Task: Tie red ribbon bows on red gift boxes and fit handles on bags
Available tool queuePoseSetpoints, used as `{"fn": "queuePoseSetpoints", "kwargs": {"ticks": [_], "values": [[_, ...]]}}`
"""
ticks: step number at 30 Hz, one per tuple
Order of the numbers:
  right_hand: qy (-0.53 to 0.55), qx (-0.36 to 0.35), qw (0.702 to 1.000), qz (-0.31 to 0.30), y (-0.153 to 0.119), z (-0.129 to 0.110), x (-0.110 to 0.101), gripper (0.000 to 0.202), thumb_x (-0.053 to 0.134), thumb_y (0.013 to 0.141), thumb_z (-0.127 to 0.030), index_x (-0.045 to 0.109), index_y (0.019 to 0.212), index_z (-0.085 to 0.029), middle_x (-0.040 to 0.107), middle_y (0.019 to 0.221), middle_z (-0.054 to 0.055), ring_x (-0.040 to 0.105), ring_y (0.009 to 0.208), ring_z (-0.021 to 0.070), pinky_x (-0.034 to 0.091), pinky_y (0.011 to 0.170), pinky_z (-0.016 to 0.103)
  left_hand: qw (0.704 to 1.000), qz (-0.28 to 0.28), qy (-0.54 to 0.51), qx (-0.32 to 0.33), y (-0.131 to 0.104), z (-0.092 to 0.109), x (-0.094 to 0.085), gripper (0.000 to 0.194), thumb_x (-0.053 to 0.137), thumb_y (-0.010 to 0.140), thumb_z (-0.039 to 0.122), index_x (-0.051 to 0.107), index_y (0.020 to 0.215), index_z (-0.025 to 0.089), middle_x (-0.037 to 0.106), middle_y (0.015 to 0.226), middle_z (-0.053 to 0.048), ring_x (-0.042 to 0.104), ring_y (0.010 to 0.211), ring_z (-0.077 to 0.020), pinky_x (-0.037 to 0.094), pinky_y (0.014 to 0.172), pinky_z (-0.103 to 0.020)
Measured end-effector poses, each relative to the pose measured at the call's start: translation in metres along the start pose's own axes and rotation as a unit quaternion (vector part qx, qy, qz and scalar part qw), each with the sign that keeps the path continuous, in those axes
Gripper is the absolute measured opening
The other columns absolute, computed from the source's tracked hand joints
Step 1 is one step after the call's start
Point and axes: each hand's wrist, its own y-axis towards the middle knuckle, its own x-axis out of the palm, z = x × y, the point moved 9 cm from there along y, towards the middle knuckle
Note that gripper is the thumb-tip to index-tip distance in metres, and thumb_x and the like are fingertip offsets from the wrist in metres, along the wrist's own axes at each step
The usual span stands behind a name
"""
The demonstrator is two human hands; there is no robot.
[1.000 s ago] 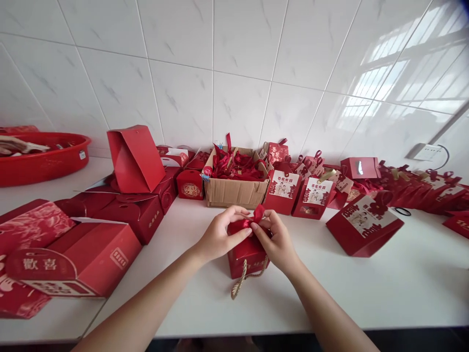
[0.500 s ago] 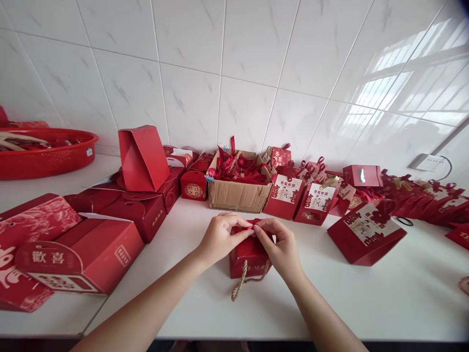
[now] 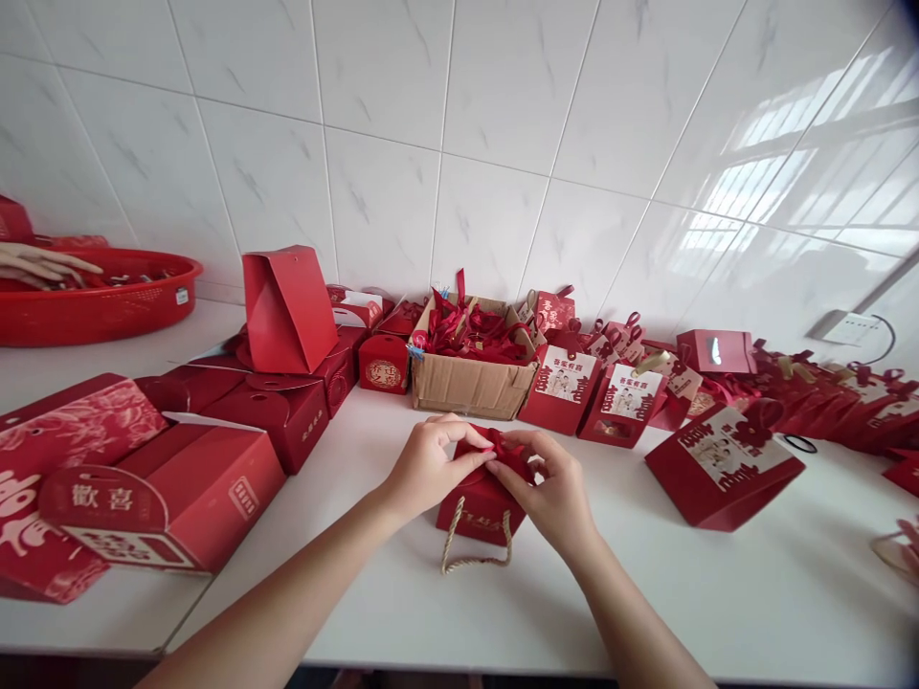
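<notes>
A small red gift box [image 3: 474,512] with a twisted rope handle [image 3: 451,550] stands on the white table in front of me. On its top lies a red ribbon bow [image 3: 495,438]. My left hand [image 3: 435,464] pinches the ribbon from the left, thumb against forefinger. From the right, my right hand [image 3: 549,478] pinches the same ribbon, its fingertips close to those of the left. The fingers partly cover the bow and the box top. The rope handle hangs down the near side and rests on the table.
Behind the gift box is a cardboard box [image 3: 466,383] full of red ribbons. Red boxes [image 3: 222,488] crowd the left, and a tilted photo box [image 3: 725,464] sits right. Another person's hand [image 3: 43,263] reaches into a red basin [image 3: 100,311]. A tiled wall stands behind.
The gift box has turned slightly, so its front and rope handle face me more squarely. More of the ribbon bow shows between my fingers. The other person's hand shifted in the basin.
</notes>
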Motion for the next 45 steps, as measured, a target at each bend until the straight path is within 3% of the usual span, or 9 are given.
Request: {"fn": "queuePoseSetpoints", "kwargs": {"ticks": [8,17,23,28,31,34,36,39,45], "values": [[-0.001,-0.037,0.999,0.003,-0.001,-0.004,0.001,0.01,0.067,0.079,-0.024,0.074,0.086,-0.021,0.067,0.088,0.006,0.064,0.073,0.0162,0.053,0.059,0.027,0.998,-0.026,0.001,-0.049,0.0,-0.003,0.0,0.008,0.068,0.077,0.023,0.073,0.075,0.017,0.074,0.08,-0.003,0.069,0.076,-0.0174,0.054,0.074,-0.027],[-0.007,0.03,0.999,-0.023,0.001,0.011,0.004,0.011,0.066,0.08,-0.032,0.075,0.076,-0.026,0.064,0.109,0.009,0.055,0.103,0.0278,0.049,0.086,0.045,0.987,-0.056,0.08,0.127,-0.002,0.017,-0.002,0.016,0.058,0.082,0.012,0.072,0.081,0.02,0.077,0.082,-0.002,0.071,0.075,-0.0158,0.057,0.071,-0.025],[0.093,0.113,0.979,-0.14,0.001,0.017,0.024,0.029,0.058,0.086,-0.045,0.072,0.078,-0.021,0.051,0.137,0.011,0.039,0.132,0.0321,0.036,0.104,0.05,0.978,-0.01,0.077,0.195,-0.006,0.025,-0.003,0.021,0.053,0.084,0.009,0.07,0.079,0.019,0.077,0.084,-0.003,0.072,0.078,-0.0158,0.057,0.074,-0.025],[0.206,0.137,0.956,-0.16,-0.002,0.02,0.031,0.033,0.056,0.088,-0.046,0.068,0.071,-0.021,0.062,0.121,0.012,0.029,0.141,0.0282,0.041,0.1,0.043,0.994,-0.031,0.011,0.1,-0.001,0.01,0.002,0.013,0.057,0.086,0.015,0.065,0.095,0.02,0.075,0.087,-0.002,0.071,0.08,-0.014,0.055,0.076,-0.024],[0.228,0.144,0.95,-0.158,-0.004,0.022,0.032,0.034,0.056,0.088,-0.046,0.068,0.069,-0.02,0.064,0.12,0.012,0.029,0.141,0.027,0.044,0.099,0.041,0.998,-0.006,0.027,0.058,0.001,0.005,-0.005,0.031,0.063,0.083,0.021,0.053,0.112,0.02,0.071,0.096,-0.003,0.067,0.089,-0.0154,0.052,0.081,-0.028],[0.22,0.135,0.953,-0.158,-0.004,0.021,0.031,0.031,0.057,0.088,-0.045,0.072,0.075,-0.021,0.058,0.13,0.011,0.026,0.143,0.0266,0.042,0.102,0.042,0.992,0.025,0.1,0.078,0.001,0.014,-0.018,0.013,0.065,0.081,0.026,0.058,0.09,0.019,0.067,0.089,-0.003,0.062,0.088,-0.0174,0.049,0.08,-0.03],[0.223,0.131,0.953,-0.159,-0.004,0.018,0.031,0.028,0.057,0.088,-0.044,0.075,0.083,-0.023,0.054,0.136,0.009,0.025,0.143,0.0263,0.041,0.103,0.043,0.989,-0.027,0.12,0.085,0.001,0.017,-0.014,0.01,0.064,0.082,0.028,0.063,0.077,0.019,0.068,0.08,-0.002,0.061,0.082,-0.0171,0.048,0.078,-0.03],[0.223,0.133,0.953,-0.158,-0.003,0.017,0.03,0.026,0.058,0.088,-0.043,0.076,0.088,-0.025,0.055,0.136,0.009,0.027,0.142,0.027,0.043,0.102,0.043,0.987,-0.082,0.112,0.074,0.0,0.015,-0.007,0.006,0.069,0.079,0.027,0.071,0.078,0.022,0.072,0.081,-0.002,0.062,0.082,-0.0179,0.049,0.077,-0.029],[0.198,0.133,0.956,-0.172,-0.004,0.013,0.028,0.034,0.054,0.089,-0.047,0.076,0.088,-0.023,0.055,0.136,0.008,0.044,0.132,0.0287,0.044,0.102,0.042,0.995,-0.049,0.069,0.053,0.004,0.006,-0.009,0.004,0.072,0.075,0.022,0.076,0.076,0.021,0.075,0.077,-0.003,0.066,0.076,-0.0181,0.053,0.07,-0.028]]}}
